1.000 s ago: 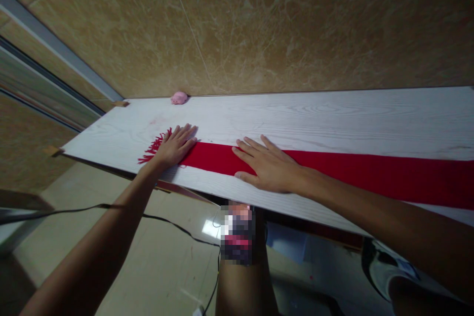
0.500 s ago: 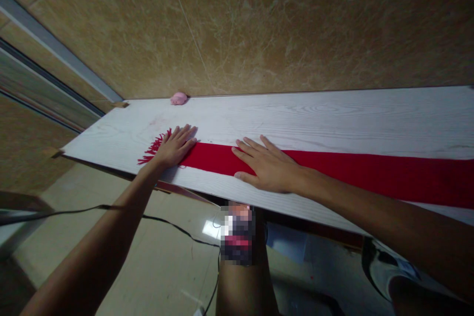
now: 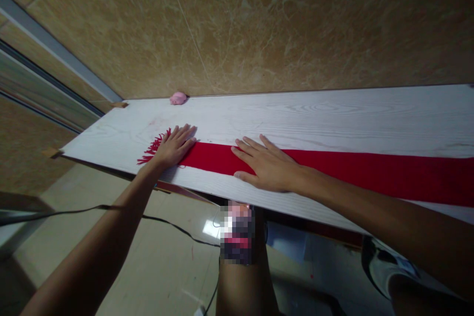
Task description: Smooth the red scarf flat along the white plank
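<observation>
A long red scarf (image 3: 370, 174) lies flat along a white wood-grain board (image 3: 303, 113), its fringed end (image 3: 150, 147) at the left. My left hand (image 3: 173, 146) rests flat on the scarf just beside the fringe, fingers stretched out. My right hand (image 3: 264, 165) lies flat on the scarf further right, fingers spread and pointing left. Neither hand grips anything.
A small pink lump (image 3: 178, 98) sits at the board's back edge against a tan marbled wall (image 3: 259, 24). Below the board's front edge are a tiled floor, a black cable (image 3: 111, 207), my knee and a shoe (image 3: 385, 266).
</observation>
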`<action>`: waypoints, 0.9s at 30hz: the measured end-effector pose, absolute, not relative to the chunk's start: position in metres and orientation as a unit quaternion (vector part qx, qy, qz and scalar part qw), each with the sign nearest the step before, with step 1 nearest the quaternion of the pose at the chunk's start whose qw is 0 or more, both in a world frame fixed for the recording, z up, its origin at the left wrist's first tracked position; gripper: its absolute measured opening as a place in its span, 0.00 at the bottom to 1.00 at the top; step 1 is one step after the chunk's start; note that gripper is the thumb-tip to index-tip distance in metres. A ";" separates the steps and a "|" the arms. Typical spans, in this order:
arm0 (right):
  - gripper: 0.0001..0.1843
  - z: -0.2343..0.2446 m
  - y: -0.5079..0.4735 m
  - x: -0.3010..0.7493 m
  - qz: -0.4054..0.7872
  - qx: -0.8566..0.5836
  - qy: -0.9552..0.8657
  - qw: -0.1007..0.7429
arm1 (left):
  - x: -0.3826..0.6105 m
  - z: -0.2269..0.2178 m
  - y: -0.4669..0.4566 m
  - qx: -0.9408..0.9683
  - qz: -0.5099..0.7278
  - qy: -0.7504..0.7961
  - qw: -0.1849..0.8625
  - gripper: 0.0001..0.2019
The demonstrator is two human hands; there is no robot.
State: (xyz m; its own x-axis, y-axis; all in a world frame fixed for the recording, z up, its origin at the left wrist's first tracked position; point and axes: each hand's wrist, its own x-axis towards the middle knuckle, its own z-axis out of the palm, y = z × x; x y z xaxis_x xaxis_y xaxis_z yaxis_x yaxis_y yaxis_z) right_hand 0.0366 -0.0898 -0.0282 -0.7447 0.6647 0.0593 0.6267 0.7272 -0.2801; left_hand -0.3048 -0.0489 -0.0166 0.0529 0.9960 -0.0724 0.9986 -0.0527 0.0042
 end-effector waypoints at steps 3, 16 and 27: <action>0.43 -0.026 -0.091 0.037 0.125 -0.350 -0.926 0.066 | -0.307 -0.017 -0.049 0.729 -0.013 0.683 0.033 0.34; 0.44 -0.028 -0.090 0.036 0.122 -0.348 -0.926 0.077 | -0.313 -0.022 -0.046 0.740 -0.010 0.672 0.014 0.33; 0.44 -0.027 -0.091 0.037 0.122 -0.347 -0.927 0.074 | -0.309 -0.019 -0.048 0.733 -0.038 0.679 0.005 0.33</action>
State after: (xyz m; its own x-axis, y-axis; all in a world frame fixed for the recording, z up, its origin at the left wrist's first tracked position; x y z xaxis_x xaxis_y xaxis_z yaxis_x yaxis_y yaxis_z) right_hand 0.0372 -0.0907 -0.0267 -0.7484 0.6611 0.0526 0.6252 0.7298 -0.2766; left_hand -0.3087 -0.0478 -0.0189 0.0751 0.9952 -0.0620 0.9960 -0.0778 -0.0435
